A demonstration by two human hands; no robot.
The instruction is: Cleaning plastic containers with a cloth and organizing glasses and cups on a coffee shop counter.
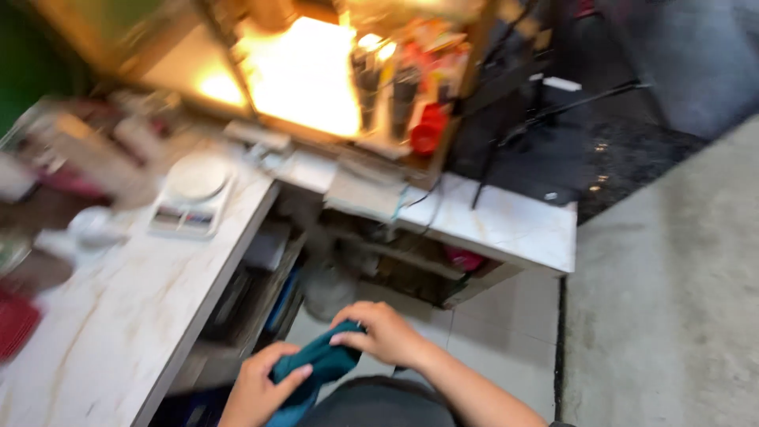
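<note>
Both my hands hold a dark teal cloth (316, 365) low in the head view, in front of my body. My left hand (257, 389) grips its lower left part with the fingers curled around it. My right hand (385, 332) pinches the upper right end, fingers closed over the fabric. The cloth is bunched between the two hands and hangs above the floor, just beside the edge of a white marble-look counter (118, 332). The picture is blurred by motion.
On the counter stands a white kitchen scale (192, 194), with blurred items at its left end. Behind it, a lit glass case (304, 75) holds bottles and a red object. A lower white shelf (506, 225) juts right. Cluttered shelves sit under the counter; tiled floor lies right.
</note>
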